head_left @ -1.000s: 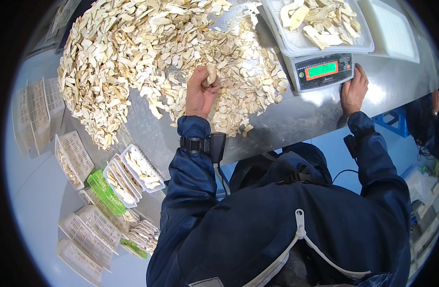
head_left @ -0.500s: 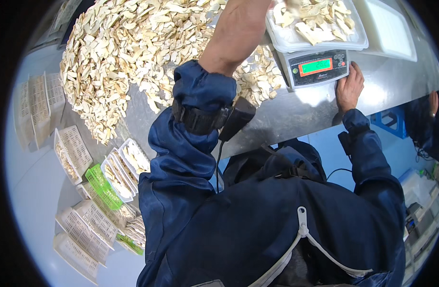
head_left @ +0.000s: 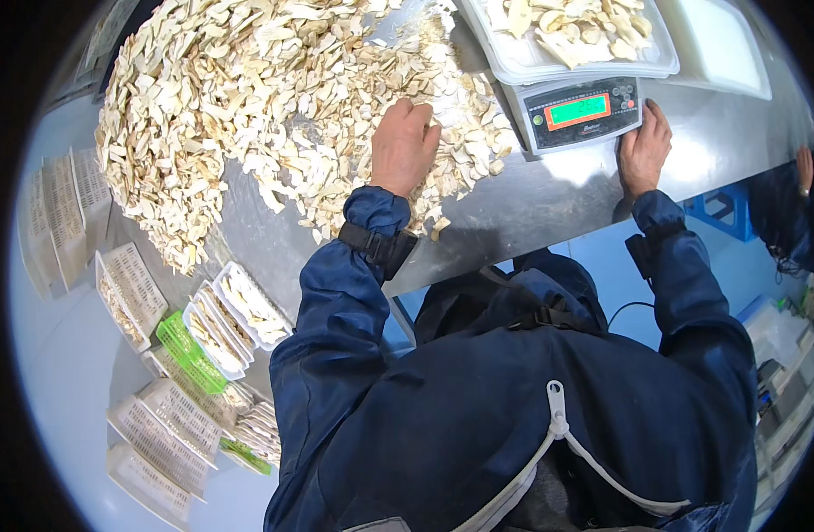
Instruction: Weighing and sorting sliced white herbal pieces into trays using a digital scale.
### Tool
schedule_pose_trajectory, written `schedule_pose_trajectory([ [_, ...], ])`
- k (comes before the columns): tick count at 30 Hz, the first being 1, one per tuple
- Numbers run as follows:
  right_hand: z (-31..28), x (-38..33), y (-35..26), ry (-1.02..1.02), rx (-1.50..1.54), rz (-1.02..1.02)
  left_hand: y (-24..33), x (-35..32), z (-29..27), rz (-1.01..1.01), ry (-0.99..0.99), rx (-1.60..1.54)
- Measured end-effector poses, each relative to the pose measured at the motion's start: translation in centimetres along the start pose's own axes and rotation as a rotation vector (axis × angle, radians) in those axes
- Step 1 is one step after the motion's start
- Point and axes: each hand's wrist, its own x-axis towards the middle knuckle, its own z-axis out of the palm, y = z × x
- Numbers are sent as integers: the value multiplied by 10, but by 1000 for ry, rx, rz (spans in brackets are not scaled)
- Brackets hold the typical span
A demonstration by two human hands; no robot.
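Observation:
A wide heap of pale dried slices [head_left: 283,97], which look like mushroom, covers the left of the metal table. On the heap's near right part rests my left hand [head_left: 404,149], fingers curled down and thumb bent in; whatever they hold is hidden. A digital scale [head_left: 566,133] with a lit green display stands right of the heap. It bears a white plastic tray [head_left: 593,71] partly filled with slices. Beside the scale's near right corner lies my right hand [head_left: 644,152], its fingers extended along the side and holding nothing.
A stack of white trays [head_left: 721,53] stands right of the scale. Left below the table are slice-filled white trays [head_left: 247,306], a green basket [head_left: 190,350] and several white perforated baskets [head_left: 163,426]. A blue stool [head_left: 721,213] and another person's arm [head_left: 806,168] show at right.
My left hand has come back from the tray on the scale, down and left onto the heap. My right hand stays beside the scale.

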Motion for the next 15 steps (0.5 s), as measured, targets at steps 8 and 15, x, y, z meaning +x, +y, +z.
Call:
schedule_pose_trajectory([
  [8, 2, 1, 0, 0, -16, -4, -1, -1, -11, -448, 109, -580],
  [15, 0, -1, -1, 11, -24, -5, -11, 1, -13, -658, 42, -1320],
])
